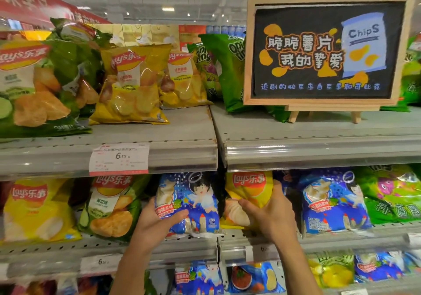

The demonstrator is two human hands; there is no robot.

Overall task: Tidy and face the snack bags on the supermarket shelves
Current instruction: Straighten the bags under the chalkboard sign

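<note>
A person stands close to supermarket shelves of snack bags, both bare hands reaching to the middle shelf (pixel 341 237). The landmark here is a blue snack bag (pixel 189 203) printed with a winged cartoon figure, standing upright at the centre of that shelf.

The left hand (pixel 155 220) grips the blue bag's lower left side: the thumb lies across the front of the pack and the fingers are hidden behind its edge, so the grip is closed on the bag. The bag's base touches the shelf.

Just right of the blue bag, past the dark gap where two shelf sections meet, stands a yellow Lay's bag (pixel 247 194). The right hand (pixel 271 212) holds it, thumb pressed on the front near the lower middle, fingers curled round its right edge. This grip is also closed on its bag.

Just left of the blue bag leans a green Lay's bag (pixel 111 208), and further left another yellow Lay's bag (pixel 34 208). Right of the held yellow bag stands a second blue bag (pixel 330 201), then a bright green bag (pixel 391 194).

Above the blue bag, on the upper shelf's front rail, hangs a price label (pixel 119 159) reading 6.50. Up and to the right stands a wooden-framed chalkboard sign (pixel 323 51) with a drawn chips packet. More yellow and green bags fill the upper shelf, slightly blurred.
</note>
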